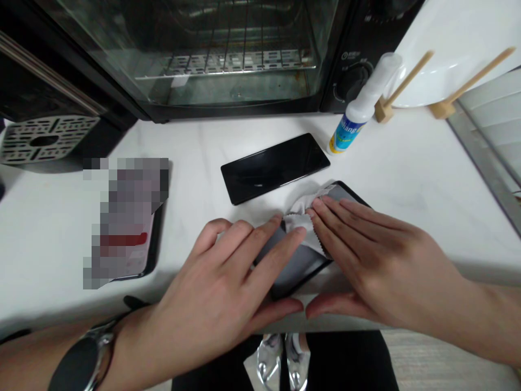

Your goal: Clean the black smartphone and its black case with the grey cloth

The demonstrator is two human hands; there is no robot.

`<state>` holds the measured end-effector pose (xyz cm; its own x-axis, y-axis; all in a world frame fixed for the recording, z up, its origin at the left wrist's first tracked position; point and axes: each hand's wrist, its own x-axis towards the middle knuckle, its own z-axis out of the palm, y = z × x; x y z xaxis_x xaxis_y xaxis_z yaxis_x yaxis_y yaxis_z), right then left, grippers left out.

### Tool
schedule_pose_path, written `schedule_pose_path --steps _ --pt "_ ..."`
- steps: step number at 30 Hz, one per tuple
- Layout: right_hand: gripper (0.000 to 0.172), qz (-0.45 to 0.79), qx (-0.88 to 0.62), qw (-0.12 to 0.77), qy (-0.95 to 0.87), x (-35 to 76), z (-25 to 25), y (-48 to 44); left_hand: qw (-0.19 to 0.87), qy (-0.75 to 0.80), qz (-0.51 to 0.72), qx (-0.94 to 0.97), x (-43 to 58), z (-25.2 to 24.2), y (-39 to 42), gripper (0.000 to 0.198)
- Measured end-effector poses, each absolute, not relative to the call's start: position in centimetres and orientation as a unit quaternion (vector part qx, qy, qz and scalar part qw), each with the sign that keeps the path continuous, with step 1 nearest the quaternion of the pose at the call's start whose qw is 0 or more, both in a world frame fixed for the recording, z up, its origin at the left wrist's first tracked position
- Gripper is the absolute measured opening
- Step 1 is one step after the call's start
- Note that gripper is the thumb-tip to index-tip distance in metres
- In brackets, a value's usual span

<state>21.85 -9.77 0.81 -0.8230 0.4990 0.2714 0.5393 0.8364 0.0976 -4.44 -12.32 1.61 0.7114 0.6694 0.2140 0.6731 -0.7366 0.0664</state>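
While a blurred-screen phone (126,222) lies near the bench's (407,163) left edge, the left hand (220,288) lies flat, fingers open, pinning the dark phone (301,266) at the front edge. The grey cloth (303,214) sits on its far end under the right hand (366,255), which is also flat and clamps nothing. Looks like a wiping step, mid-pass; another stroke needs steady pressure and the phone kept from sliding. A second phone (274,167) and a spray bottle (358,117) sit behind, rightward.

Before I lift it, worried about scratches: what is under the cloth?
A dark phone lies under the cloth, flat on the counter. The left hand and right hand press flat on both. Cloth and hands hide much of its screen.
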Motion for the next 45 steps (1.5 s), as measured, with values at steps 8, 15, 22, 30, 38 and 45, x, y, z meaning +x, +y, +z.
schedule_pose_path --steps 8,15,22,30,38,45 --pt "0.065 0.126 -0.141 0.109 -0.976 21.3 -0.1 -10.6 -0.027 -0.327 -0.103 -0.939 -4.3 1.8 -12.4 0.066" --pt "0.041 0.096 -0.162 0.155 -0.970 21.4 0.3 -10.6 -0.014 -0.362 -0.098 -0.927 -4.4 1.7 -12.4 0.073" --pt "0.051 -0.037 -0.292 0.151 -0.944 22.2 1.0 -9.9 0.048 -0.410 -0.100 -0.905 -4.4 1.3 -12.0 0.076" --pt "0.090 -0.117 -0.306 0.105 -0.939 22.4 0.9 -9.2 0.030 -0.371 -0.107 -0.922 -4.6 1.5 -12.2 0.074" --pt "0.081 0.078 -0.164 0.119 -0.976 21.5 0.7 -10.6 -0.008 -0.318 -0.100 -0.943 -4.5 1.7 -12.4 0.073" --pt "0.060 0.090 -0.146 0.139 -0.975 21.8 0.8 -10.3 0.009 -0.354 -0.099 -0.930 -4.3 1.6 -12.3 0.066"
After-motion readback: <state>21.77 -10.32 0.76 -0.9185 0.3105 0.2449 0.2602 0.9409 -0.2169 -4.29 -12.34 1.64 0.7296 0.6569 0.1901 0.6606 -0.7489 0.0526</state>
